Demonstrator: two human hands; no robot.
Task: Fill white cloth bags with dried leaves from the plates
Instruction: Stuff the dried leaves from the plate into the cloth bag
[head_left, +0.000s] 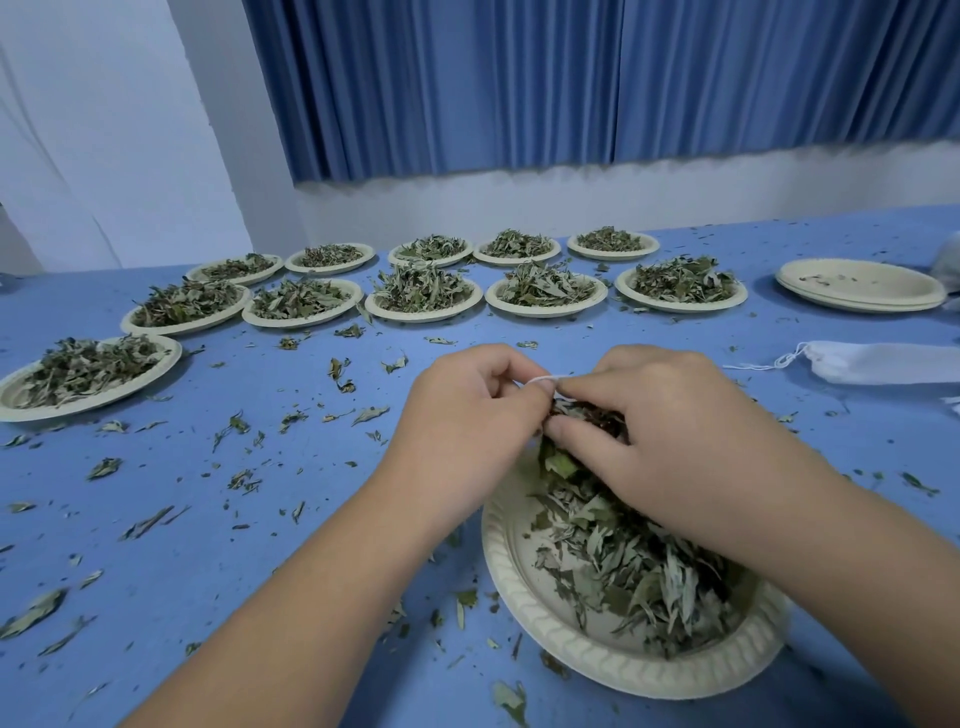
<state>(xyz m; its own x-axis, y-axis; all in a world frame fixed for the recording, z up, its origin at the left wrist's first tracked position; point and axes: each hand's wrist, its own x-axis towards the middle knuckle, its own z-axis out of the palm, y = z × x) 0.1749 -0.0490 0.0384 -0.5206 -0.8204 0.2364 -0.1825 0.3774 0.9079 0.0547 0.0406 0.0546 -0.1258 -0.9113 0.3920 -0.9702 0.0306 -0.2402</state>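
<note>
A cream paper plate (519, 597) heaped with dried leaves (623, 561) lies near the table's front edge. Both my hands meet over its far rim. My left hand (467, 415) is curled and pinches the white cloth bag at its mouth. Only the bag's drawstring (540, 381) shows between the fingers; the rest of the bag is hidden under my hands. My right hand (665, 431) grips a dark clump of leaves (587, 421) right against the left hand's fingertips.
Several plates of leaves (423, 291) stand in two rows at the back, and one more plate (83, 374) at the left. A stack of empty plates (857, 286) and flat white bags (883, 364) lie at the right. Loose leaf bits litter the blue table (208, 519).
</note>
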